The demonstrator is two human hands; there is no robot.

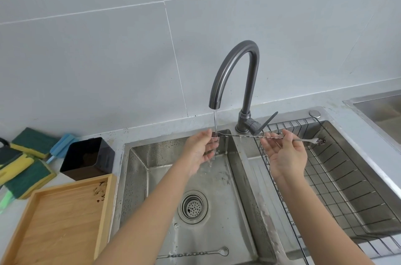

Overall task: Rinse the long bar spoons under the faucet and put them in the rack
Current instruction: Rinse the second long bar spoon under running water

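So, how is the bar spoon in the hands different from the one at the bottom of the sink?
The held bar spoon is up in the air across both basins, one end under the running water; the second bar spoon lies flat on the left basin's floor. The held one's bowl carries dark residue; the lying one's bowl looks clean. Both are long, thin metal.

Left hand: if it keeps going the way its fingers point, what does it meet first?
The left hand points up-right, into the water stream, where the bar spoon has its fork end. Beyond that, probably the sink's back wall; depth is unclear.
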